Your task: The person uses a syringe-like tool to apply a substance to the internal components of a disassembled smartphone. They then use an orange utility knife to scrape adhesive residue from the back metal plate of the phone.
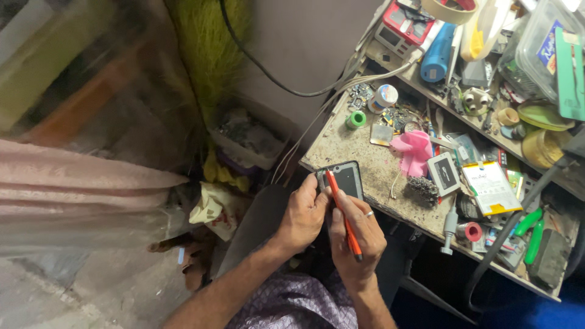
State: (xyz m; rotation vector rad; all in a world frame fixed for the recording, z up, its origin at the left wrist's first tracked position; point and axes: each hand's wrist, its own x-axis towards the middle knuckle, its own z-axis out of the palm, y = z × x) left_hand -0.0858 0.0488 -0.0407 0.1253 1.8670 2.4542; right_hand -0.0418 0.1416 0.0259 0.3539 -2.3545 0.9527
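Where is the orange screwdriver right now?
In the head view, the orange screwdriver is in the right hand, its tip resting on the dark phone that the left hand steadies at the near edge of the cluttered workbench.

Phone (345, 180) at workbench (359, 155) edge

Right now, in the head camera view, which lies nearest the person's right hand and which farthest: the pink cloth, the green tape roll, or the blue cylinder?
Measured from the right hand:
1. Pink cloth, on the bench just up and to the right of the hand.
2. Green tape roll, further back near the bench's left edge.
3. Blue cylinder, farthest, up on the raised shelf at the back.
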